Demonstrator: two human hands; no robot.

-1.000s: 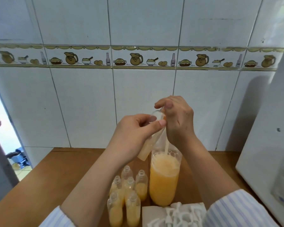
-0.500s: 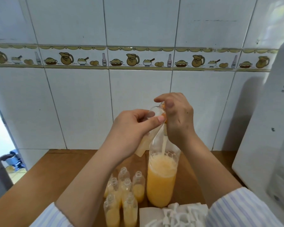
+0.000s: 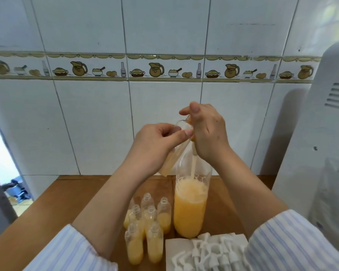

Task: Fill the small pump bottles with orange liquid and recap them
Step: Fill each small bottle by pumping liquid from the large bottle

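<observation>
A brown wooden tabletop point(image 3: 70, 200) runs up to a wall of white tiles point(image 3: 94, 124) crossed by a decorative border point(image 3: 164, 70) of jugs, pies and bottles; at the left edge a bright doorway point(image 3: 0, 157) opens onto another space, and at the right a white appliance point(image 3: 321, 153) with vent slots stands on the surface. Above the tabletop the left hand point(image 3: 155, 147) pinches a tilted clear bottle point(image 3: 174, 151) between thumb and fingers, while the right hand point(image 3: 207, 133) curls round its raised neck end; what exactly the right hand grasps there cannot be told. A thin stream of orange liquid point(image 3: 193, 165) falls from under the right hand into a large plastic bottle point(image 3: 190, 208) standing below, mostly full of it. Just left of that bottle stands a close cluster of small pump bottles point(image 3: 145, 231), uncapped and partly filled with orange; in front of the large bottle, white pump caps point(image 3: 213, 251) lie heaped on a white paper sheet point(image 3: 176, 249). Both forearms wear rolled striped sleeves point(image 3: 294, 241).
</observation>
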